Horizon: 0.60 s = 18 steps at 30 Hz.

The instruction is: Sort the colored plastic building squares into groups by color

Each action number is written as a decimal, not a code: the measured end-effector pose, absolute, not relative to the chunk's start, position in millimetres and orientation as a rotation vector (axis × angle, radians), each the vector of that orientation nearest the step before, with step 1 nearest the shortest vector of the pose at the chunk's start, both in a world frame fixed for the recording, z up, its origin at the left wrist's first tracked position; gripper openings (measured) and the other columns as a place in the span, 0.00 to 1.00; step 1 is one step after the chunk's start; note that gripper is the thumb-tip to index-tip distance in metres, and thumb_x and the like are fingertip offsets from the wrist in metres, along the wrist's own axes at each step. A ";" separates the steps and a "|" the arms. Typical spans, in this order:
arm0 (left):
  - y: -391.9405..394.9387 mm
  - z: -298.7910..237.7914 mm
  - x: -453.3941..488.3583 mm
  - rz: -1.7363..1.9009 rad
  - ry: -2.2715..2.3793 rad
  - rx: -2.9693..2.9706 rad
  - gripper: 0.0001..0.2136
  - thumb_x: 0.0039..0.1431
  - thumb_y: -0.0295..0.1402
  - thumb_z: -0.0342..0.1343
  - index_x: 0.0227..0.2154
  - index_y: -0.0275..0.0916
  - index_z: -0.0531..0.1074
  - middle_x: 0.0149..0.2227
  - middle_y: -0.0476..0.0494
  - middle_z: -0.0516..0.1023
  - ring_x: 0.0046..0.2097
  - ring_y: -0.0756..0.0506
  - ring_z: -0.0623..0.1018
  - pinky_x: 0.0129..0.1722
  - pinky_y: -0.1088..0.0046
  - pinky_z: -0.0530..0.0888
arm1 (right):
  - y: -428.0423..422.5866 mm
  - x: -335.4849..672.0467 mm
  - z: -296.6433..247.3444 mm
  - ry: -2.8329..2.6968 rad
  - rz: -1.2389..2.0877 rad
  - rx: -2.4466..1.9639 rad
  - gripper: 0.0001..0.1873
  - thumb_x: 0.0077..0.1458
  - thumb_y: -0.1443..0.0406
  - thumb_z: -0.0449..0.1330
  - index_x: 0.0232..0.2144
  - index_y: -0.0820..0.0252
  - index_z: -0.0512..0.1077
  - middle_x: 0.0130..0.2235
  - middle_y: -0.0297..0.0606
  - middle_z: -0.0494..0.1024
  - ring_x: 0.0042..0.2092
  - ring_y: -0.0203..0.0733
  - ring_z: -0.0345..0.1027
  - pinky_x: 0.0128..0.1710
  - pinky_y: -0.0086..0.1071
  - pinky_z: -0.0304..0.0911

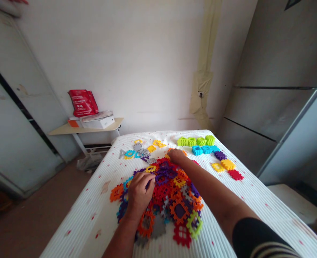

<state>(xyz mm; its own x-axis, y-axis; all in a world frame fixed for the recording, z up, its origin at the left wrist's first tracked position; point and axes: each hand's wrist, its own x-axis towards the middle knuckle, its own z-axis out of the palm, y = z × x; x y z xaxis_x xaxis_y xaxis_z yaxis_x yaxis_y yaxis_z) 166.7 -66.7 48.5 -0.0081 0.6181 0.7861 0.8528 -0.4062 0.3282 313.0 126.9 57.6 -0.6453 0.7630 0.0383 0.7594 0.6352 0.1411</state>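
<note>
A heap of flat plastic waffle blocks (pixel 171 193) in orange, red, purple and grey lies on a white ribbed mattress (pixel 99 218). My left hand (pixel 139 190) rests on the heap's left side, its fingers curled around a purple block (pixel 148 184). My right hand (pixel 176 156) reaches the heap's far edge, with its fingertips down beside an orange block (pixel 184 153). Beyond the heap stand sorted groups: lime green blocks (pixel 196 141), cyan blocks (pixel 204 149), purple blocks (pixel 219 155), yellow blocks (pixel 227 164) and red blocks (pixel 235 174). Loose grey, cyan and yellow blocks (pixel 137 151) lie far left.
A small side table (pixel 85 129) stands beyond the mattress's far left corner, holding a white box (pixel 98 122) and a red bag (pixel 83 103). A plastic bag (pixel 90 162) lies on the floor. Grey panels (pixel 268 107) rise along the right side.
</note>
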 end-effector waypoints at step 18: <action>-65.5 45.7 166.9 -1.658 -1.751 -1.957 0.07 0.55 0.32 0.52 0.31 0.40 0.75 0.33 0.44 0.77 0.37 0.46 0.76 0.40 0.69 0.72 | 51.3 335.2 83.3 3.823 -0.562 0.843 0.12 0.60 0.65 0.49 0.39 0.58 0.73 0.37 0.40 0.76 0.41 0.37 0.69 0.41 0.31 0.64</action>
<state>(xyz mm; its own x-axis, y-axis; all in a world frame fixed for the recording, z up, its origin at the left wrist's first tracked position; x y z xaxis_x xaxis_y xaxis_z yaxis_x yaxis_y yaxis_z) 166.9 -65.5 45.7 -0.2054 0.6912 0.6928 0.7296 -0.3637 0.5791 335.2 51.3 83.3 -0.6106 0.4506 0.6512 0.2443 0.8894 -0.3864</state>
